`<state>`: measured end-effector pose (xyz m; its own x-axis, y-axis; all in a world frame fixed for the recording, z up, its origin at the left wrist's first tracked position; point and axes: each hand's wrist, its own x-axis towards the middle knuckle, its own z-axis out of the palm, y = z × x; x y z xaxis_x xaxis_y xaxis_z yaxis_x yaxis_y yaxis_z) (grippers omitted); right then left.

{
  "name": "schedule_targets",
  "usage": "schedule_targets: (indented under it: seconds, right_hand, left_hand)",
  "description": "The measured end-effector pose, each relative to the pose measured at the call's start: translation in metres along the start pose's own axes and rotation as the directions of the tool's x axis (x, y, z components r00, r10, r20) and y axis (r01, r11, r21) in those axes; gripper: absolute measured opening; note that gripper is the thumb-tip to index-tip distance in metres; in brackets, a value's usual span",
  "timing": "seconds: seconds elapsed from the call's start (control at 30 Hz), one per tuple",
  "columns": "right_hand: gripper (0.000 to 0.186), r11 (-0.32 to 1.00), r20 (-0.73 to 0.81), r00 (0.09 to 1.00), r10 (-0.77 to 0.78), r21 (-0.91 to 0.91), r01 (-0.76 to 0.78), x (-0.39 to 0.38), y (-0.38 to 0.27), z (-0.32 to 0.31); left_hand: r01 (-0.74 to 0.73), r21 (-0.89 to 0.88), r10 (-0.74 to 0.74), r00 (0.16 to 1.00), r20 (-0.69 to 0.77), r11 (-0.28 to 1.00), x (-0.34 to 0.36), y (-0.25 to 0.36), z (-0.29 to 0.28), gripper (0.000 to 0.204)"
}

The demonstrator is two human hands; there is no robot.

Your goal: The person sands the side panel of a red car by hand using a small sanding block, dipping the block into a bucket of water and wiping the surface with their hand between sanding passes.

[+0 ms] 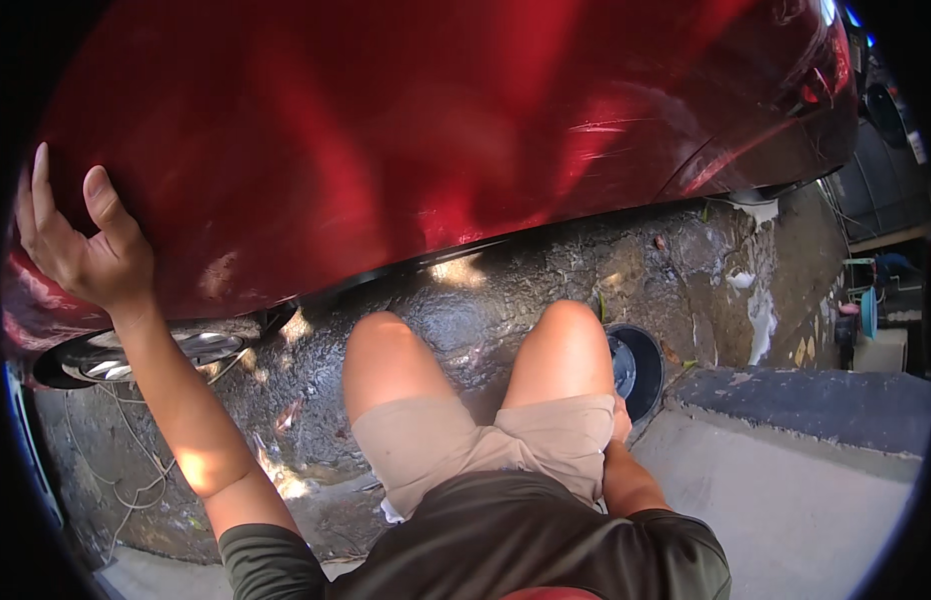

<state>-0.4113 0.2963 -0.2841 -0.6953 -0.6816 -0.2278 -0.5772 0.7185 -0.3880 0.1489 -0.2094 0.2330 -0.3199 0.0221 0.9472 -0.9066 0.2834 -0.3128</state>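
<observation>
A glossy red car point(386, 130) fills the upper part of the head view, with light streaks and reflections across its side. My left hand point(86, 240) is raised at the far left, over the car body above a wheel point(166, 352). Its fingers are spread and nothing shows in them; whether it touches the paint I cannot tell. Down beside my right thigh is my right hand point(622, 420), at the near edge of a dark bucket point(650, 372). My leg and shorts hide its fingers. Something greyish-blue shows inside the bucket, too unclear to name.
Wet, rough ground point(466, 330) lies under the car and around my legs. White foam point(761, 315) streaks it at the right. A thin hose or cable point(136, 495) loops at the left. To my right is a concrete ledge point(766, 490); assorted items stand beyond it.
</observation>
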Motion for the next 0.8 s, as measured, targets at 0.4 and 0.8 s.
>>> schedule_targets:
  seconds: [0.4,0.8]
  right_hand:
    - [0.046,0.941,0.168,0.945,-0.281,-0.144,0.306,0.032,0.006,-0.033]
    - [0.057,0.946,0.514,0.833,-0.206,-0.114,0.304,0.075,-0.013,-0.080]
  left_hand:
    - [-0.258,-0.503,0.530,0.662,0.529,0.825,-0.132,0.423,0.078,0.066]
    - [-0.779,-0.496,0.896,0.186,0.403,0.384,-0.161,0.440,0.097,0.069]
